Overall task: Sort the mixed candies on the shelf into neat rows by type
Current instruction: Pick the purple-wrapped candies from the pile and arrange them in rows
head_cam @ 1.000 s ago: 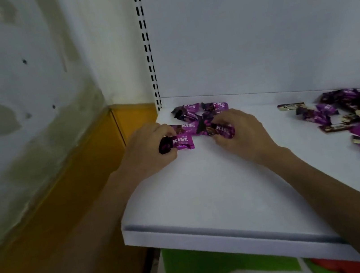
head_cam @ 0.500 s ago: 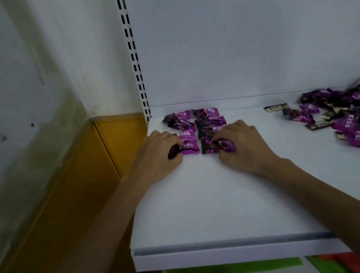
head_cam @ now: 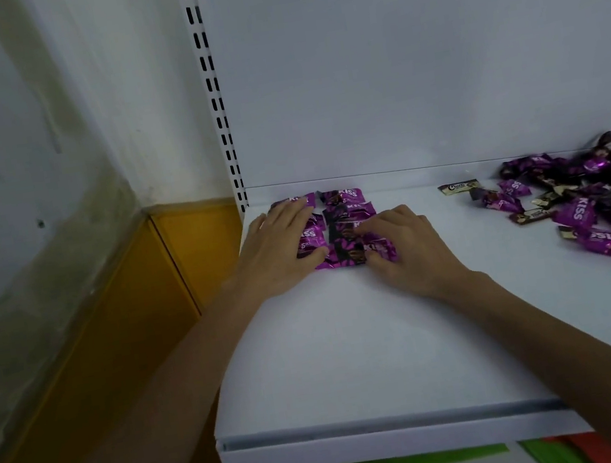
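On the white shelf (head_cam: 357,363), the right grip (head_cam: 411,250) has bent fingers and pinches the front purple candy (head_cam: 347,254). Just left, the left grip (head_cam: 279,251) lies flat, fingers straight, on the candy rows (head_cam: 342,198). Far right of both sits the mixed pile (head_cam: 590,194) of candies.

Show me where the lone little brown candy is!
In the head view, the brown candy lies near the back of the shelf, right of the right hand and just left of the mixed pile.
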Available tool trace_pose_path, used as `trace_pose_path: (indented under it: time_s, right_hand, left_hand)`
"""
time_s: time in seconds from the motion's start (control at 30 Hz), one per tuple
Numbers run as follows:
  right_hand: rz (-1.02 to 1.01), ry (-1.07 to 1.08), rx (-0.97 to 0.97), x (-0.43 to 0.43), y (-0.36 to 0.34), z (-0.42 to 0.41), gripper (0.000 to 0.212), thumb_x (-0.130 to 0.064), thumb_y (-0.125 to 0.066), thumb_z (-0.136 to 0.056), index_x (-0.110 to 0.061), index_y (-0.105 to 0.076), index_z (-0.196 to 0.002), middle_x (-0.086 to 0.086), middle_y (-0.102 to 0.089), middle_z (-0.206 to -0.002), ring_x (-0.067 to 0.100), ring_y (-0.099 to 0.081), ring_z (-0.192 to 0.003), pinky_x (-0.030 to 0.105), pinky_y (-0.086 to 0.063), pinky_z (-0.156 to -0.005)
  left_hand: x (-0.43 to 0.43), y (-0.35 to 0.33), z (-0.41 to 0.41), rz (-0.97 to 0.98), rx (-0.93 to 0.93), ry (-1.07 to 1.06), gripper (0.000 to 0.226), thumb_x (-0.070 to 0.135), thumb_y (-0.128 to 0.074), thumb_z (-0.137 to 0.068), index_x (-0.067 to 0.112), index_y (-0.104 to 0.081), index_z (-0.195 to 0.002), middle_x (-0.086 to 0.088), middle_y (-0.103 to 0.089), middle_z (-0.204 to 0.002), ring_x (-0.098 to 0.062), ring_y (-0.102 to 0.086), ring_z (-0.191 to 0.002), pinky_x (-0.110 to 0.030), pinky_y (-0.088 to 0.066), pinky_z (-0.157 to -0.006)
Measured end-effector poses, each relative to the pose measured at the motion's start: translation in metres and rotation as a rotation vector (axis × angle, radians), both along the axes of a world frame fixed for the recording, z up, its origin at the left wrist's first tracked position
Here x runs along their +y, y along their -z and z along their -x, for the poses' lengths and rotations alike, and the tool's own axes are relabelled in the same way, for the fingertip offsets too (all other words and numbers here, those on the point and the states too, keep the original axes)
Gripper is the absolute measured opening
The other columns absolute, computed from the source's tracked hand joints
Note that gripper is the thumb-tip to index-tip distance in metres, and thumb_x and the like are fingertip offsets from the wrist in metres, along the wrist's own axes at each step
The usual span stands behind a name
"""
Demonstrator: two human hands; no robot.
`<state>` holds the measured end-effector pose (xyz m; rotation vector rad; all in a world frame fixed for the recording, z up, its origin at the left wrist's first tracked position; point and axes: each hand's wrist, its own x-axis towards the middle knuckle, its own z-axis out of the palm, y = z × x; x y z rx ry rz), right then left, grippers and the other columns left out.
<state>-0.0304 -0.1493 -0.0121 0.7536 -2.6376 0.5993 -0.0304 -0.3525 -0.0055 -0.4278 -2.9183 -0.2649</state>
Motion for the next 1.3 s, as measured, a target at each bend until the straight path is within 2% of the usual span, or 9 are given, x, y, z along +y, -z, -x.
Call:
trace_pose_path:
  time_s: [0.1, 0.23, 0.37, 0.53, 0.67, 0.83, 0.9, 1.0, 1.3]
  right_hand:
    - [0.007, 0.004, 0.012, -0.001, -0.003, 0.004, 0.049, -0.038, -0.038, -0.075, -0.013, -0.064, -0.108, 0.004, -0.066, -0.105, 0.027, -0.053, -0.103, 0.031, -0.031, -0.081]
    - [0.052, -0.007, 0.044, -0.013, -0.009, 0.012, 0.037, -0.024, -0.048, -0.076, -0.01, -0.065, -0.106, 0.007, -0.067, -0.103, 0.029, -0.054, -0.101, 0.033, -0.034, -0.081]
    - [0.078, -0.033, 0.047, -0.024, -0.007, 0.013, 0.035, -0.023, -0.05, -0.077, -0.01, -0.065, -0.105, 0.006, -0.067, -0.103, 0.028, -0.055, -0.1, 0.035, -0.038, -0.082]
    - [0.088, -0.019, 0.044, -0.022, -0.005, 0.013, 0.035, -0.022, -0.049, -0.077, -0.009, -0.066, -0.104, 0.007, -0.067, -0.104, 0.029, -0.055, -0.1, 0.032, -0.033, -0.08]
    - [0.103, 0.003, 0.039, -0.016, -0.005, 0.011, 0.034, -0.023, -0.048, -0.077, -0.009, -0.066, -0.103, 0.006, -0.068, -0.103, 0.028, -0.055, -0.1, 0.03, -0.032, -0.081]
    - [0.119, 0.014, 0.039, -0.012, -0.005, 0.009, 0.033, -0.022, -0.048, -0.078, -0.01, -0.066, -0.103, 0.006, -0.068, -0.103, 0.027, -0.055, -0.1, 0.031, -0.034, -0.081]
    - [0.127, 0.022, 0.035, -0.009, -0.005, 0.008, 0.034, -0.022, -0.048, -0.077, -0.01, -0.066, -0.104, 0.006, -0.068, -0.104, 0.027, -0.055, -0.101, 0.031, -0.033, -0.081]
    - [0.122, 0.03, 0.027, -0.005, -0.003, 0.007, 0.035, -0.023, -0.047, -0.078, -0.01, -0.065, -0.106, 0.005, -0.067, -0.105, 0.026, -0.054, -0.102, 0.03, -0.031, -0.081]
    - [0.108, 0.044, 0.027, -0.005, -0.004, 0.006, 0.03, -0.021, -0.052, -0.082, -0.01, -0.065, -0.107, 0.006, -0.067, -0.106, 0.028, -0.054, -0.104, 0.032, -0.034, -0.082]
  left_hand:
    - [0.001, 0.001, 0.003, 0.05, -0.117, -0.062, 0.07, 0.053, -0.033, -0.093, 0.017, -0.01, -0.148, 0.001, -0.006, -0.157, -0.014, -0.004, -0.144, -0.041, -0.004, -0.118]
    - [-0.005, -0.003, 0.0, 0.069, -0.135, -0.101, 0.069, 0.055, -0.031, -0.093, 0.017, -0.013, -0.148, 0.003, -0.01, -0.157, -0.013, -0.01, -0.143, -0.045, -0.001, -0.118]
    - [-0.006, -0.003, -0.002, 0.082, -0.132, -0.098, 0.066, 0.056, -0.029, -0.092, 0.019, -0.021, -0.146, 0.005, -0.015, -0.156, -0.011, -0.011, -0.143, -0.046, 0.002, -0.117]
    - [-0.003, -0.002, 0.001, 0.07, -0.13, -0.122, 0.067, 0.058, -0.03, -0.091, 0.018, -0.023, -0.145, 0.002, -0.019, -0.155, -0.015, -0.018, -0.142, -0.048, -0.004, -0.117]
    - [-0.001, -0.001, 0.003, 0.076, -0.11, -0.114, 0.066, 0.058, -0.029, -0.091, 0.015, -0.029, -0.141, 0.0, -0.027, -0.151, -0.016, -0.023, -0.14, -0.045, -0.001, -0.118]
    - [-0.001, -0.003, 0.004, 0.067, -0.151, -0.109, 0.067, 0.058, -0.027, -0.091, 0.016, -0.023, -0.143, -0.001, -0.024, -0.152, -0.019, -0.029, -0.137, -0.045, -0.001, -0.118]
    - [0.0, -0.005, 0.004, 0.095, -0.168, -0.118, 0.068, 0.06, -0.021, -0.092, 0.019, -0.016, -0.146, 0.001, -0.017, -0.155, -0.02, -0.026, -0.139, -0.048, 0.0, -0.117]
    - [0.0, -0.005, 0.006, 0.111, -0.18, -0.143, 0.068, 0.06, -0.015, -0.092, 0.021, -0.017, -0.147, 0.003, -0.016, -0.155, -0.021, -0.024, -0.14, -0.052, 0.0, -0.116]
    - [0.007, 0.001, 0.007, 0.105, -0.158, -0.175, 0.069, 0.063, -0.017, -0.091, 0.022, -0.019, -0.146, 0.002, -0.017, -0.155, -0.018, -0.014, -0.143, -0.054, 0.003, -0.115]
